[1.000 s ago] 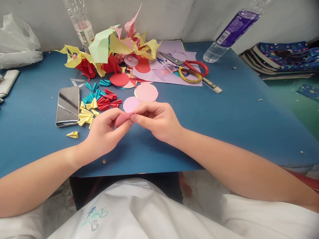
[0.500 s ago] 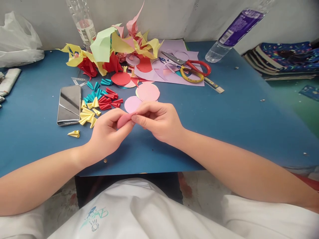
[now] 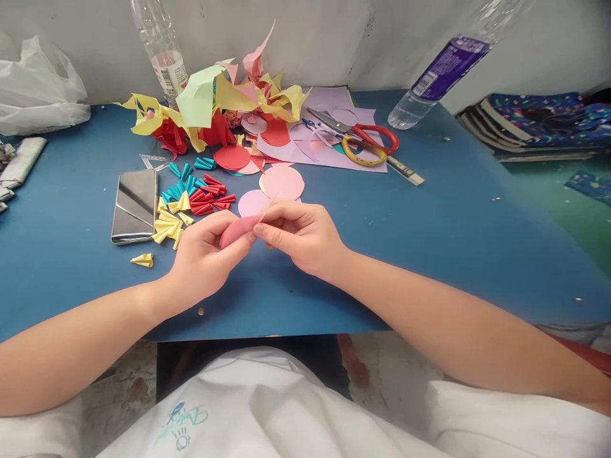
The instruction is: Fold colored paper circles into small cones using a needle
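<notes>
Pink paper (image 3: 238, 231), right of the phone (image 3: 135, 207), slants lengthwise away from it, pinched by your left hand (image 3: 204, 252) and right hand (image 3: 308, 239).

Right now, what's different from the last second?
Little: the right hand has perhaps shifted slightly on the pink paper. Nothing was taken up or let go. The left hand still holds the paper too; the phone and scissors stayed put.

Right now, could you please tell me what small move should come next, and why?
Perhaps roll the pink paper tighter with the right hand, since its end by the left hand looks wide and curved, and both hands pinch it.
</notes>
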Demonstrator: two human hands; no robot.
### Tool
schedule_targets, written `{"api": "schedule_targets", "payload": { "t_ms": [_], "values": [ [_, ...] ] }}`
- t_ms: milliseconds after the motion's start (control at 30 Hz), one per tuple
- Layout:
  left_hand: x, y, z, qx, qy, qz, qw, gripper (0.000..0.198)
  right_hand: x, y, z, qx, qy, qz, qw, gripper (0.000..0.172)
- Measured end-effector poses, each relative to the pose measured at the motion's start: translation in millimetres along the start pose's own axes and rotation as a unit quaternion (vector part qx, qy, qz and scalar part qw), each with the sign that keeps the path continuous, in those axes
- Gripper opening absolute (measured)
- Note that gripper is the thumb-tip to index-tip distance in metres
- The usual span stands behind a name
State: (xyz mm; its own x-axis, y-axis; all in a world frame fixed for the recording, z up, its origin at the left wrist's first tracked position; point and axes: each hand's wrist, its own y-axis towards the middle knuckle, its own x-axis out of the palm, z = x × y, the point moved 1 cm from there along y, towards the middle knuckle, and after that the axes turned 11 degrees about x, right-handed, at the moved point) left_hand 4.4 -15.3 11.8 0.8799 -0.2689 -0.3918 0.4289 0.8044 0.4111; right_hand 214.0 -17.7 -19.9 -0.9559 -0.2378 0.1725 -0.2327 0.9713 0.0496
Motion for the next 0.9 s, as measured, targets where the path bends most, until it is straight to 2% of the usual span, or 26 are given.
{"api": "schedule_targets", "payload": {
  "t_ms": [333,500,600,733,900],
  "values": [
    [1.0,0.3,1.1,0.012,0.008,-0.003,1.0,0.041,5.6,-5.9,-4.6,0.022,0.002,0.025,0.999,0.044],
    [1.6,0.1,-3.0,0.05,0.026,0.011,0.998,0.038,5.9,-8.0,-1.7,0.0,-0.026,0.052,0.998,0.043],
    [1.6,-0.7,-5.0,0.036,0.039,0.023,0.998,0.036,5.4,-8.3,0.6,-0.012,-0.035,0.065,0.997,0.042],
    [0.8,-0.1,-4.0,0.02,0.056,0.022,0.998,0.037,4.5,-7.8,0.5,0.004,-0.033,0.065,0.997,0.044],
    [0.1,2.2,-3.6,0.048,0.052,0.004,0.997,0.043,1.5,-5.8,0.4,0.029,-0.026,0.047,0.998,0.05]
  ]
}}
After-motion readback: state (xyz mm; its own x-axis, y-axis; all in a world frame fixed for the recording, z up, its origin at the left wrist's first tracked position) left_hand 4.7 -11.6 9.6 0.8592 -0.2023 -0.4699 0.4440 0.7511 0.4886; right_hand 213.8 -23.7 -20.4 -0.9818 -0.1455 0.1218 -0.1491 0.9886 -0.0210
